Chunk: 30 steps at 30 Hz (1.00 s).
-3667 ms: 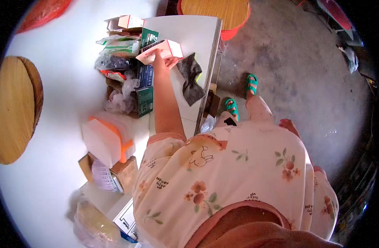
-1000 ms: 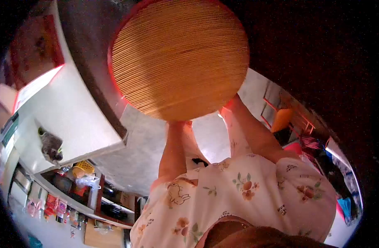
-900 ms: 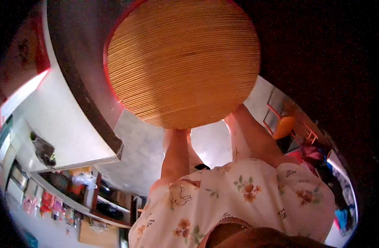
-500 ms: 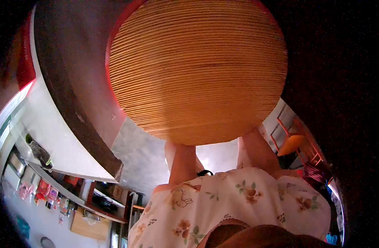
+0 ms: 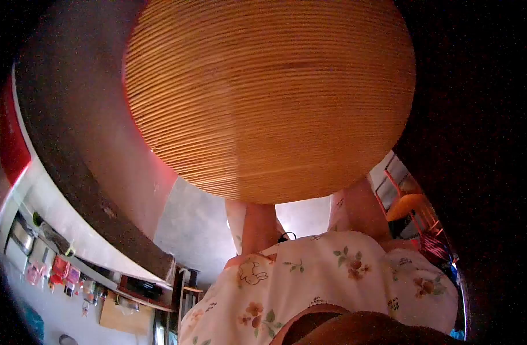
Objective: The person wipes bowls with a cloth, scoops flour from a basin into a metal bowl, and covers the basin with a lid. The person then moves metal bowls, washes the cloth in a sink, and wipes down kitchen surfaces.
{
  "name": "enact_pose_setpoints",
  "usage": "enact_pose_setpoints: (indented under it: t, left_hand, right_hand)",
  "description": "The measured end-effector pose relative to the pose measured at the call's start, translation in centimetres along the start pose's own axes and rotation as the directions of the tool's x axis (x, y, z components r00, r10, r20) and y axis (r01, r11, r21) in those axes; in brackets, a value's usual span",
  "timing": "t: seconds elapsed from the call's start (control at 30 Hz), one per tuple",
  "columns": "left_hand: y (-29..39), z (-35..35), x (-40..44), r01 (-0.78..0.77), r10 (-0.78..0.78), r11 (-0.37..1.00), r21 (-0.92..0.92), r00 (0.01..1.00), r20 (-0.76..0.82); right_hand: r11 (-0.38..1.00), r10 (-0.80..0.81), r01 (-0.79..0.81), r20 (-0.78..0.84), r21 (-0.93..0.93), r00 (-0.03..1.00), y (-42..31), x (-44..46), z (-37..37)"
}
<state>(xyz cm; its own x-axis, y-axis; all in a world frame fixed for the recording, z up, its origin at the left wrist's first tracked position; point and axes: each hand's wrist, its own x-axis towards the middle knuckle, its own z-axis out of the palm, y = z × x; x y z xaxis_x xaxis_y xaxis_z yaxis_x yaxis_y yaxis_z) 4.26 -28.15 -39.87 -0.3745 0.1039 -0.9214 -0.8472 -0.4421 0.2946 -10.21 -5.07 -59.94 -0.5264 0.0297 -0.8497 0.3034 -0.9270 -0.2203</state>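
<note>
A large round straw-coloured disc (image 5: 275, 103) with fine parallel ridges, like a woven tray or lid, fills the upper middle of the head view. Its exact kind is unclear. My left forearm (image 5: 259, 227) and my right forearm (image 5: 362, 210) reach up from the floral top (image 5: 332, 282) and pass out of sight behind the disc's lower edge. Both hands are hidden there. Whether their fingers grip the disc or only lie behind it does not show.
On the left curves a counter or ledge with a dark edge (image 5: 111, 201) and a pinkish surface. Grey floor (image 5: 197, 224) shows below the disc. At right stands an orange chair (image 5: 410, 207). Shelves and small hanging things line the lower-left wall. The far right is dark.
The disc appears larger, and its left edge sits further left. The counter and room have shifted slightly left in view. The hands stay hidden.
</note>
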Motion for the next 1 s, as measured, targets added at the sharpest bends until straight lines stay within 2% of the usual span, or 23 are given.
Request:
enact_pose_setpoints:
  t: [0.33,0.53,0.63,0.7,0.73,0.8,0.83,0.9,0.93,0.97,1.0]
  left_hand:
    - [4.5,8.7,14.5,-0.131,0.137,0.990,-0.044,0.975,0.177]
    - [6.3,12.4,17.4,-0.203,0.214,0.976,-0.074,0.955,0.204]
    - [6.1,11.3,13.3,-0.242,0.248,0.969,-0.054,0.948,0.202]
    - [4.9,8.7,9.2,-0.281,0.270,0.959,0.030,0.942,0.198]
    - [4.2,8.4,5.4,-0.371,0.325,0.889,0.269,0.924,0.199]
    - [7.5,10.2,-4.2,-0.313,0.317,0.837,0.449,0.946,0.069]
    - [8.0,9.4,-7.7,-0.411,0.404,0.808,0.422,0.908,0.110]
    - [9.2,9.3,-13.9,-0.580,0.557,0.714,0.392,0.810,0.183]
    - [8.0,2.9,-17.5,-0.684,0.679,0.593,0.424,0.708,0.194]
    - [9.8,2.9,-20.3,-0.728,0.748,0.492,0.477,0.634,0.195]
    - [11.7,2.2,-22.8,-0.726,0.828,0.388,0.569,0.546,0.132]
  right_hand:
    - [0.997,-0.056,0.060,0.093,-0.047,0.994,-2.7,-0.1,1.9]
    - [0.980,-0.094,0.136,0.264,-0.147,0.960,-9.6,-6.4,2.1]
    - [0.951,-0.019,0.102,0.274,-0.290,0.962,-9.8,-10.7,0.6]
    - [0.840,0.185,-0.127,0.059,-0.528,0.981,-6.8,-11.9,-3.4]
    - [0.834,0.206,-0.143,0.060,-0.533,0.977,-6.8,-15.0,-3.7]
    - [0.653,0.076,-0.166,-0.154,-0.739,0.985,-5.2,-19.2,-2.2]
    - [0.725,0.205,-0.264,-0.167,-0.636,0.964,-3.8,-18.5,-5.2]
    - [0.736,0.395,-0.392,-0.121,-0.552,0.911,-2.9,-17.2,-8.2]
    - [0.608,0.448,-0.385,-0.100,-0.694,0.889,2.7,-18.6,-9.9]
    - [0.463,0.505,-0.395,-0.130,-0.793,0.853,2.6,-19.6,-10.1]
    - [0.311,0.533,-0.384,-0.175,-0.869,0.828,2.3,-21.4,-10.5]
